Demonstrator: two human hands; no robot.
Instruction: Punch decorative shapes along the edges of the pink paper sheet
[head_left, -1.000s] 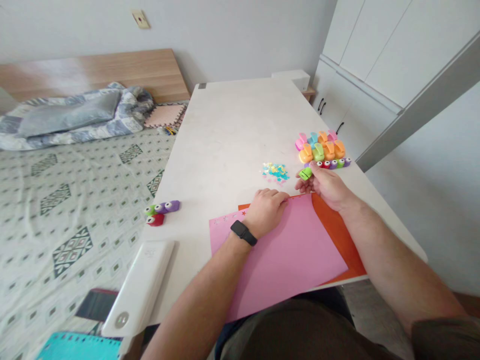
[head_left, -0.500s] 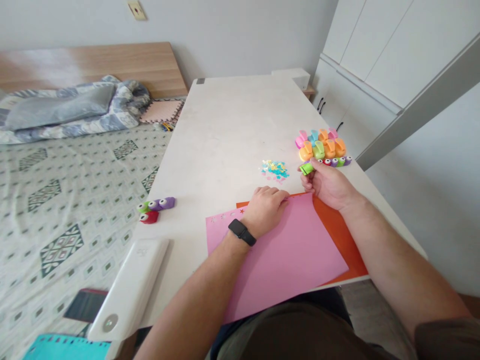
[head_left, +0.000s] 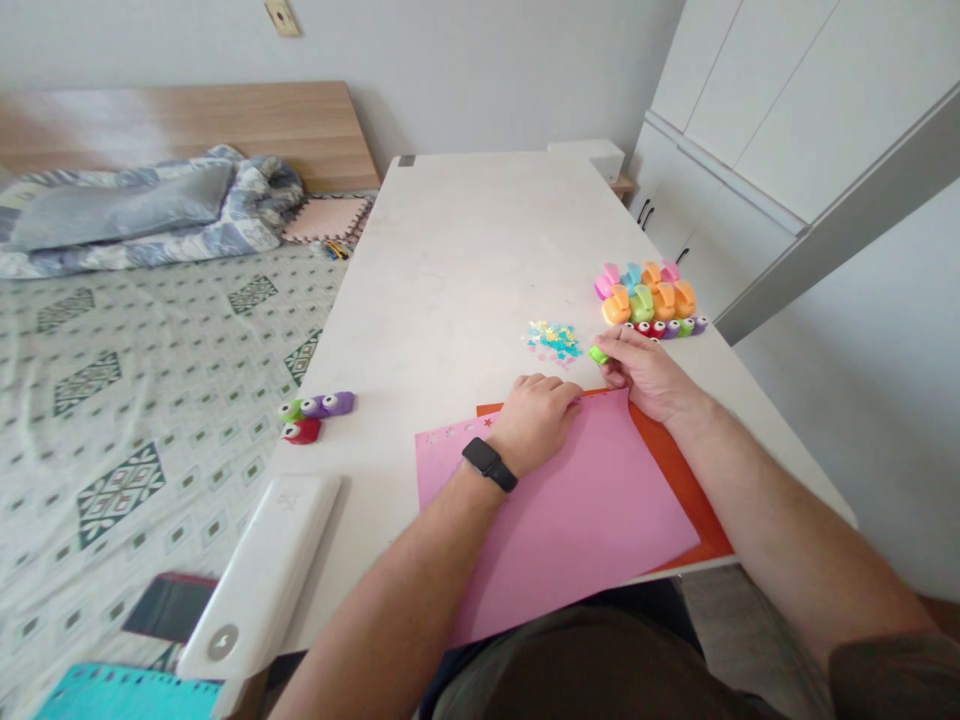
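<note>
My right hand (head_left: 646, 372) pinches a small green craft punch (head_left: 598, 354) just above the top right corner of a pink sheet of paper (head_left: 592, 530). Fingers bent over the sheet's top edge, my left hand (head_left: 538, 418) grips it there, with a black watch on that wrist. Star-shaped holes run along the pink edge to the left of this hand. Under the pink sheet lies an orange sheet (head_left: 694, 510), showing at its right side and top. Beyond my hands is a small pile of blue, yellow and pink paper cutouts (head_left: 555, 338).
Larger colourful punches (head_left: 651, 295) stand at the table's right, with a row of small punches (head_left: 675, 328) before them. Several small punches (head_left: 319, 408) sit at the left edge, above a long white device (head_left: 262, 580). A turquoise punched sheet (head_left: 127, 695) lies lower left.
The green punch has turned in my right hand and moved slightly left and down, closer to the paper's corner. My left hand stays on the pink sheet.
</note>
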